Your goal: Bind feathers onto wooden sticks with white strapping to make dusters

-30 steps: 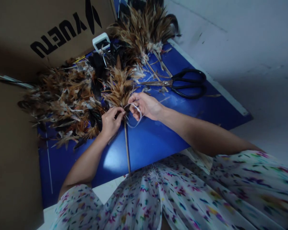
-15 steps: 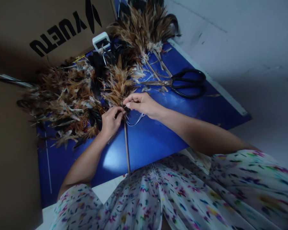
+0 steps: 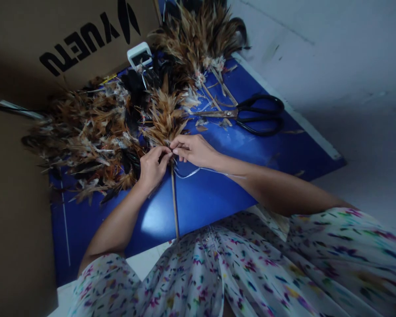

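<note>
A feather duster (image 3: 166,116) with brown feathers lies on the blue table, its thin stick (image 3: 174,202) pointing toward me. My left hand (image 3: 154,167) is closed at the base of the feathers, thumb and fingertips pinched around the point where stick and feathers meet. Right beside it, my right hand (image 3: 194,149) pinches at the same spot, its fingertips almost touching the left ones; what lies between them is too small to make out. A thin white string (image 3: 188,175) loops from below the fingers and runs along my right forearm.
Loose brown and black feathers (image 3: 89,136) are heaped at the left. Black-handled scissors (image 3: 237,113) lie at the right, near bundled feathers on sticks (image 3: 201,39). A white-framed device (image 3: 140,56) stands by the cardboard box (image 3: 16,39). A pale wall borders the right side.
My right hand has come down slightly, its fingertips now meeting the left ones at the feather base. The white string has shifted to the right, along the forearm.
</note>
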Demonstrator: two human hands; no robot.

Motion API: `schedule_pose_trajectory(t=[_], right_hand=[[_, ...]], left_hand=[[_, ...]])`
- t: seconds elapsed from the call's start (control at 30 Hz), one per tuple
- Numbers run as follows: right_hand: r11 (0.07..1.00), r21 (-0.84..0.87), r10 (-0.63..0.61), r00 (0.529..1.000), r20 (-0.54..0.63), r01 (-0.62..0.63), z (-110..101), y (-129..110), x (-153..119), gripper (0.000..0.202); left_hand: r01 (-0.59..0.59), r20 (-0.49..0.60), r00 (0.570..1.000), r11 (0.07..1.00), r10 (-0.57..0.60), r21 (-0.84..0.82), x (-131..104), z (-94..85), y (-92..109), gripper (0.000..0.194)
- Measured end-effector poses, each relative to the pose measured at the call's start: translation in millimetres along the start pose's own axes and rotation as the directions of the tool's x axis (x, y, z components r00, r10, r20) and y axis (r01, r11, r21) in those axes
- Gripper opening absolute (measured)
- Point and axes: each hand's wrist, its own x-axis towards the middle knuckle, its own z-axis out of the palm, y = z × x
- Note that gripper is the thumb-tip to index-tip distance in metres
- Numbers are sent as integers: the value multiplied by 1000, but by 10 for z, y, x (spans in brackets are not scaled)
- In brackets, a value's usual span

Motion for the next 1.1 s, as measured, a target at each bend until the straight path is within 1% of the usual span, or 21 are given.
schedule_pose_trajectory(t=[0.13,0.23,0.33,0.43,0.57,0.7,0.77,0.9,1.0,1.1], right_hand=[[987,-115,-118,992,-51,111,27,29,40,15],[973,-185,-150,987,-51,138,49,34,49,20],[950,-272,-167,985,-35,151,63,45,30,22],[914,-352,-216,976,0,203,55,69,12,21],[880,-397,-269,963,32,259,42,95,10,26],[873,-424,-261,965,8,240,64,93,10,25],[872,-435,-257,966,-16,224,83,92,10,24],[889,-421,-225,973,-58,180,108,94,20,22],[915,-376,-192,978,-85,147,106,89,30,20],[936,-326,-171,981,-95,132,97,75,36,19]], left_hand=[[13,10,1000,1000,-13,-23,2,-8,11,5],[35,7,999,999,-34,-38,4,-17,20,6],[82,7,997,995,-81,-58,-1,-22,15,8],[132,11,991,988,-131,-86,-14,-22,-3,11],[219,38,976,960,-216,-175,-22,-19,-23,14],[338,69,940,880,-334,-333,-5,-10,-32,16],[387,83,918,831,-388,-400,4,-1,-42,20],[437,114,890,751,-442,-495,11,17,-67,32],[440,138,890,741,-434,-507,13,18,-67,33],[409,122,908,784,-401,-467,10,15,-48,32]])
